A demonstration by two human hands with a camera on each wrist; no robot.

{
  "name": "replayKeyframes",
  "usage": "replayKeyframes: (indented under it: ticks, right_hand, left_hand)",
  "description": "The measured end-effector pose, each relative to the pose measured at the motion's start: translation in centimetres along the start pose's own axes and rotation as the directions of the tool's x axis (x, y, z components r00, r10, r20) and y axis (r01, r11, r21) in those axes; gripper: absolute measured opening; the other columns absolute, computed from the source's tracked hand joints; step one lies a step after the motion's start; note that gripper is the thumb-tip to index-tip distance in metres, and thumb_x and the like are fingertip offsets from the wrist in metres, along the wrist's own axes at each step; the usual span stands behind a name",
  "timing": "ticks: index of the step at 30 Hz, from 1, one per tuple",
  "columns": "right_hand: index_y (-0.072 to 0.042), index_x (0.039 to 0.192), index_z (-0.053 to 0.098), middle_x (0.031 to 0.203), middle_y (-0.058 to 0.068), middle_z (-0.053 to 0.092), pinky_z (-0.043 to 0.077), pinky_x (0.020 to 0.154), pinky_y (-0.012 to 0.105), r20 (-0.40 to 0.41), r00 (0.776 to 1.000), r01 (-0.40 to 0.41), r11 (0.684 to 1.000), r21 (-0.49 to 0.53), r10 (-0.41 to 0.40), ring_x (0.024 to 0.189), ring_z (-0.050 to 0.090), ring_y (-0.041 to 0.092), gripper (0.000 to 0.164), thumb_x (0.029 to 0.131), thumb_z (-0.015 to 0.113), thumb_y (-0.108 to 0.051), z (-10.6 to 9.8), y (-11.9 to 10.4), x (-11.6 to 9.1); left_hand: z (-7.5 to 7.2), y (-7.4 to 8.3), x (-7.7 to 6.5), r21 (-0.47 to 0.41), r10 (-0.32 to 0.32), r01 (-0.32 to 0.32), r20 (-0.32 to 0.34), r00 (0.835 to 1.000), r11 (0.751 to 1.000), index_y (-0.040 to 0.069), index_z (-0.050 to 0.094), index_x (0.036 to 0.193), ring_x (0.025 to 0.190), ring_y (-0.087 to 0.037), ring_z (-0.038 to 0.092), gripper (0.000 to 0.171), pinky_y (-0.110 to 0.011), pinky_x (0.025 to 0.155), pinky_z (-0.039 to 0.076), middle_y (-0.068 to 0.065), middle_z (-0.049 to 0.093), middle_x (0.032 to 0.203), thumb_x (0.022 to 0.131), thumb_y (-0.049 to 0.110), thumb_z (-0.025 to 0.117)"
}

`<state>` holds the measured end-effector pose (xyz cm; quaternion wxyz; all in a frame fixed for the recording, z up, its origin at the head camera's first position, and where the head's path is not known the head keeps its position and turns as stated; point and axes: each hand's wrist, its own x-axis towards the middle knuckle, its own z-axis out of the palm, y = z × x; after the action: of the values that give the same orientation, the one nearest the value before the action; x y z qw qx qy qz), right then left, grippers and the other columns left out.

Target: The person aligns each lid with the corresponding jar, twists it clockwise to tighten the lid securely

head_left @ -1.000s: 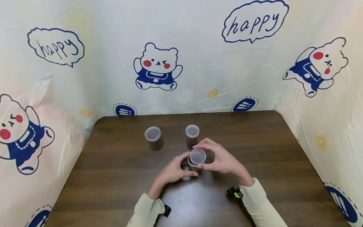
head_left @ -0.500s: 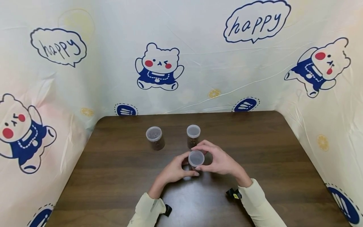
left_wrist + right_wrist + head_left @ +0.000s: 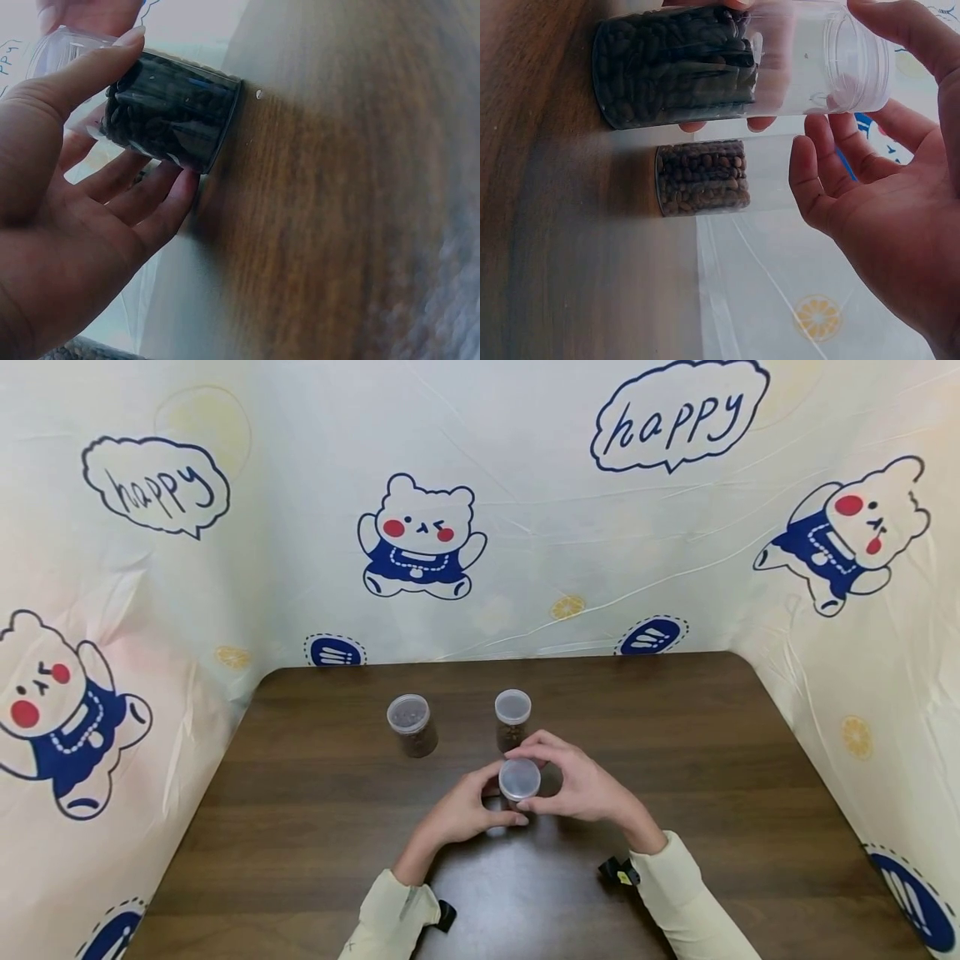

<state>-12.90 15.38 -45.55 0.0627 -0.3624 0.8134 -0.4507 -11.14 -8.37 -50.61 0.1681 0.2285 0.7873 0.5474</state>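
Observation:
A clear plastic jar (image 3: 679, 71), part filled with dark, coffee-like beans, stands upright on the table in front of me. My left hand (image 3: 459, 810) grips its body, with the thumb across the near side and the fingers round the far side in the left wrist view. On the jar's mouth sits a translucent lid (image 3: 519, 778). From the right, my right hand (image 3: 585, 783) holds the lid's edge between thumb and fingers. Just behind is a second lidded jar (image 3: 513, 727), holding browner beans (image 3: 705, 176).
A third lidded jar (image 3: 414, 731) with dark contents stands at the back left of the brown wooden table (image 3: 315, 843). A pale printed cloth (image 3: 525, 543) rises behind the table and along both sides.
The lid has come down and left from a tilted, offset position and now lies level on the jar's mouth, my right hand moving with it. My left hand keeps its grip on the jar.

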Motion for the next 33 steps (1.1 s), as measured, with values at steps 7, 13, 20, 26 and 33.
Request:
replayKeyframes:
  ticks: [7,13,20,26,33]
  right_hand:
    - [-0.022,0.135,0.068,0.131,-0.005,0.064,0.052,0.104,0.036,-0.006,1.0,-0.006,1.0,0.005,0.007,0.119,0.061,0.011,0.056,0.084,0.091,-0.028,-0.1,0.0,-0.1]
    - [-0.026,0.134,0.067,0.131,-0.006,0.064,0.052,0.103,0.037,-0.007,1.0,-0.012,1.0,0.001,0.012,0.117,0.061,0.01,0.055,0.084,0.091,-0.033,-0.2,-0.1,0.0]
    - [-0.023,0.128,0.068,0.123,-0.004,0.066,0.055,0.096,0.036,-0.045,0.999,0.007,1.0,-0.007,-0.008,0.108,0.062,0.011,0.053,0.082,0.092,-0.036,0.0,0.0,0.2]
    - [-0.021,0.123,0.066,0.119,-0.004,0.065,0.056,0.094,0.036,-0.092,0.996,-0.006,1.0,-0.008,0.005,0.105,0.061,0.011,0.055,0.078,0.096,-0.031,0.5,-0.2,0.2]
    - [-0.016,0.134,0.06,0.125,-0.001,0.064,0.055,0.099,0.035,-0.078,0.995,-0.059,0.998,-0.026,0.057,0.111,0.062,0.012,0.071,0.076,0.097,-0.034,0.9,-0.2,-0.3]
  left_hand:
    - [0.0,0.1,0.1,-0.004,0.003,-0.003,0.004,1.0,1.0,0.028,0.062,0.136,0.122,-0.01,0.068,0.061,-0.026,0.107,0.052,0.006,0.07,0.13,0.084,0.026,0.092]
    - [-0.1,0.2,0.0,-0.003,0.008,-0.008,0.001,1.0,1.0,0.028,0.061,0.136,0.119,-0.01,0.068,0.061,-0.025,0.105,0.053,0.006,0.07,0.129,0.084,0.026,0.092]
    - [-0.1,0.1,0.1,0.014,0.021,-0.02,-0.014,1.0,1.0,0.029,0.062,0.135,0.118,-0.01,0.068,0.059,-0.025,0.104,0.053,0.007,0.07,0.128,0.084,0.027,0.091]
    - [-0.1,0.0,0.2,0.01,0.031,-0.031,-0.018,0.999,0.999,0.029,0.063,0.134,0.117,-0.01,0.068,0.058,-0.026,0.104,0.053,0.006,0.07,0.127,0.084,0.027,0.091]
    - [0.0,-0.1,-0.2,0.017,0.016,-0.016,-0.012,1.0,1.0,0.029,0.062,0.135,0.118,-0.01,0.067,0.057,-0.025,0.105,0.052,0.007,0.069,0.128,0.085,0.026,0.091]
